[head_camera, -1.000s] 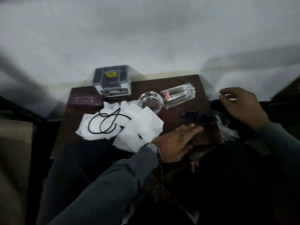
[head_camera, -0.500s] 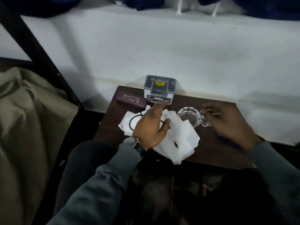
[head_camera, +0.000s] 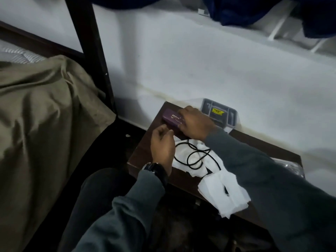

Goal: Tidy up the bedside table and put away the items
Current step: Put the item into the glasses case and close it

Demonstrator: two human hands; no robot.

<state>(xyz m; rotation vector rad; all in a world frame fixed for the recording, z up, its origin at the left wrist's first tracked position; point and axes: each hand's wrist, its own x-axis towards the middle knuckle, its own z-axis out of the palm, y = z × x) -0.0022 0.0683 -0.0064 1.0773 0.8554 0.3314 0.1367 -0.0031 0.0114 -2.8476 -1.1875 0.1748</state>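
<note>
A purple case (head_camera: 170,116) with gold lettering lies at the back left corner of the dark wooden bedside table (head_camera: 143,144). My right hand (head_camera: 197,123) reaches across and grips the case's right end, fingers curled over its top. My left hand (head_camera: 162,143) sits just in front of the case with curled fingers and its thumb at the case's near side; whether it holds the case I cannot tell. A black cable (head_camera: 193,156) loops over crumpled white tissues (head_camera: 224,194) in the middle of the table. My right arm hides the table's right part.
A grey compartment box (head_camera: 221,113) with a yellow label stands against the white wall behind the case. Clear plastic (head_camera: 291,167) shows at the table's right edge. A bed with an olive blanket (head_camera: 45,115) and a black post (head_camera: 91,51) is to the left.
The view swung left toward the bed. My right hand left the glass items and crossed over onto the purple case. My left hand moved off the tissues up to the case's front.
</note>
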